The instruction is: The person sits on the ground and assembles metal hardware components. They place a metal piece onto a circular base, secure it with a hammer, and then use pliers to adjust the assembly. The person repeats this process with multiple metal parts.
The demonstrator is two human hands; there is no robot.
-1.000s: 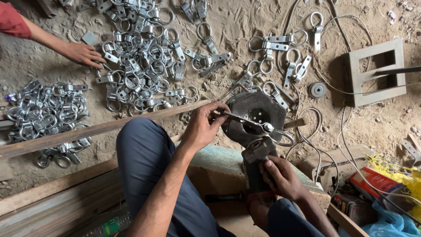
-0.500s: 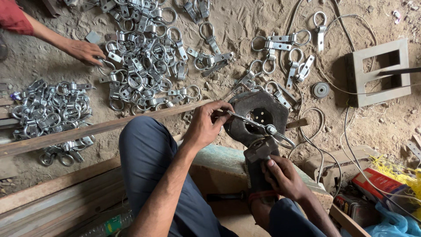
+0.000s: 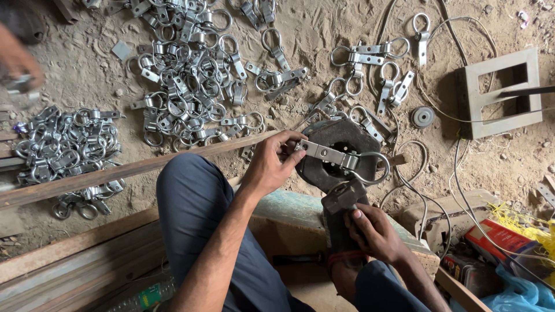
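My left hand [image 3: 272, 163] pinches the flat end of a shiny metal latch with a ring [image 3: 341, 158], holding it level over a dark round metal block [image 3: 337, 140] with a hole in its middle. My right hand [image 3: 373, 229] grips the handle of a dark hammer [image 3: 342, 203], whose head rests just under the latch's ring. My knee in dark blue trousers [image 3: 193, 196] is in front of the block.
Several ring latches lie in heaps on the sandy ground: a big pile [image 3: 191, 69] at top centre, another pile [image 3: 63, 147] at left. A rusty bar [image 3: 127, 170] crosses the ground. Another person's blurred hand [image 3: 20, 63] is at top left. A grey rectangular frame [image 3: 502, 92] sits at right.
My left hand has laid the latch flat across the block. The other person's hand has pulled back from the big pile toward the left edge.
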